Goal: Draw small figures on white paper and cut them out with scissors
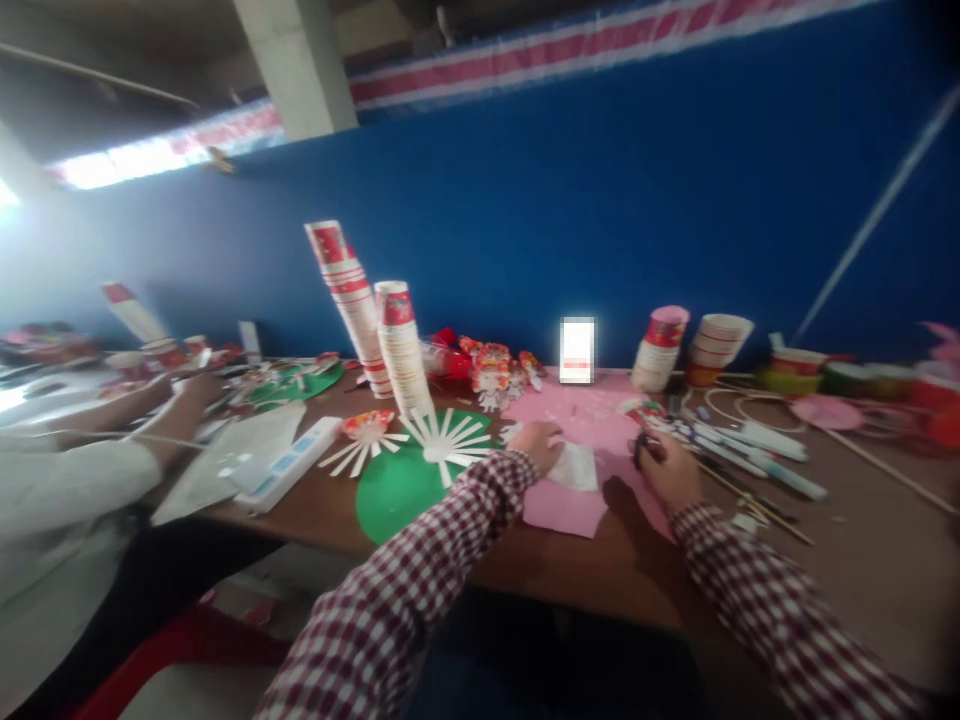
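Note:
Pink paper [568,514] lies on the brown table [570,575] in front of me. My left hand [538,446] reaches over its left part, at the edge of a white piece [574,468]; its fingers are blurred, and whether they grip the piece I cannot tell. Over the right side of the pink paper, my right hand [670,468] is closed around a small dark object [642,450], possibly scissors handles. Left of my left hand, a cup cut into white strips [442,440] rests on a green sheet [390,500]. Beside it is a second cut cup [367,427] with a red centre.
Tall paper cup stacks [403,350] stand behind the green sheet. Shorter stacks [656,350] are at the back right. Pens [787,472] and thin sticks [757,500] lie right of my right hand. At the left, a person's arm [169,430] reaches over the table near a white power strip [289,465].

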`<action>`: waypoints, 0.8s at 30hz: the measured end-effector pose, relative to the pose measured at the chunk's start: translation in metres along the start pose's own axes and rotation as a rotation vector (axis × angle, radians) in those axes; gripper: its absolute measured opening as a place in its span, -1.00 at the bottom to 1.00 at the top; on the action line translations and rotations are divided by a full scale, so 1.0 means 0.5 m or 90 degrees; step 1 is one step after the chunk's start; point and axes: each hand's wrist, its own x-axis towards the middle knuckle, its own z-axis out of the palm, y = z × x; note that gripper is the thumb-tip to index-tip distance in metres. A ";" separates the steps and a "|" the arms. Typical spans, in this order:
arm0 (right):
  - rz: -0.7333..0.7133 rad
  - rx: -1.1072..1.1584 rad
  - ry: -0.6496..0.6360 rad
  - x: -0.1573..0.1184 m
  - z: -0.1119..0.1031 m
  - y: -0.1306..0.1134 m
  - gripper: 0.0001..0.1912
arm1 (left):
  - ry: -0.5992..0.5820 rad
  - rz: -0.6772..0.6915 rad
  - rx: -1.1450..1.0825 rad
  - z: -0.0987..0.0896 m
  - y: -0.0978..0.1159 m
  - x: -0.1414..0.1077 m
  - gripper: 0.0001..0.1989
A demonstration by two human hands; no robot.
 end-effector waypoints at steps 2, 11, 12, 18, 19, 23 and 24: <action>-0.008 0.007 -0.002 0.000 0.002 0.003 -0.50 | -0.003 -0.019 -0.001 -0.003 -0.009 0.004 -0.66; -0.031 0.039 -0.014 -0.004 0.005 0.007 -0.60 | -0.040 -0.123 0.025 -0.002 -0.006 0.004 -0.66; -0.031 0.040 -0.015 -0.004 0.004 0.005 -0.60 | -0.047 -0.135 0.026 -0.002 -0.004 0.005 -0.65; -0.022 0.047 -0.020 -0.004 0.001 0.000 -0.61 | -0.091 -0.190 0.042 0.003 0.004 0.024 -0.56; -0.020 0.050 -0.023 -0.003 0.001 0.000 -0.62 | -0.095 -0.197 0.046 0.005 0.003 0.029 -0.54; -0.015 0.054 -0.035 -0.003 0.000 -0.002 -0.65 | -0.107 -0.222 0.064 0.010 0.004 0.051 -0.48; -0.012 0.055 -0.038 -0.003 0.000 -0.003 -0.66 | -0.112 -0.228 0.067 0.009 0.005 0.056 -0.47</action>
